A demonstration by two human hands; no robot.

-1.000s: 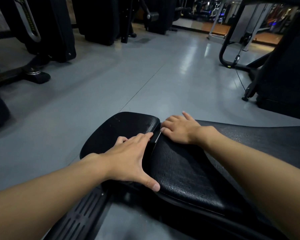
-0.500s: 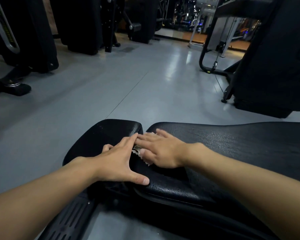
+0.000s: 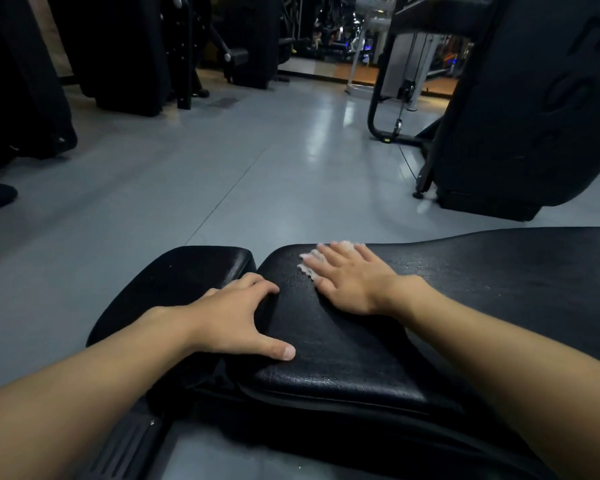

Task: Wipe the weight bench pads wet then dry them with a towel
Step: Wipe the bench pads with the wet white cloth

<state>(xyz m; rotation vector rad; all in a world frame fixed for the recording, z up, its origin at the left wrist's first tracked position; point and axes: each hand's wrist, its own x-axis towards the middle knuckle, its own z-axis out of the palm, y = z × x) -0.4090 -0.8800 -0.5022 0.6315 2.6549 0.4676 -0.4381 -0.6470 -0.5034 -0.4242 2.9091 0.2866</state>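
A black weight bench lies across the lower view, with a small seat pad (image 3: 174,282) on the left and a long back pad (image 3: 482,282) on the right. My right hand (image 3: 347,278) presses flat, fingers straight, on a white wipe (image 3: 307,268) near the far left end of the long pad. Only the wipe's edges show under the fingers. My left hand (image 3: 236,320) rests at the gap between the two pads. Its fingers bend over the end of the long pad and its thumb lies on that pad's near edge.
Grey gym floor (image 3: 222,188) stretches ahead. A large black machine (image 3: 527,109) stands at the right, close behind the bench. Dark machines (image 3: 118,53) line the back left, and a black frame rail (image 3: 125,441) of the bench runs at the bottom left.
My right hand has slid the wipe from the gap between the pads away and to the right along the long pad. My left hand stays at the gap, its fingers now bent.
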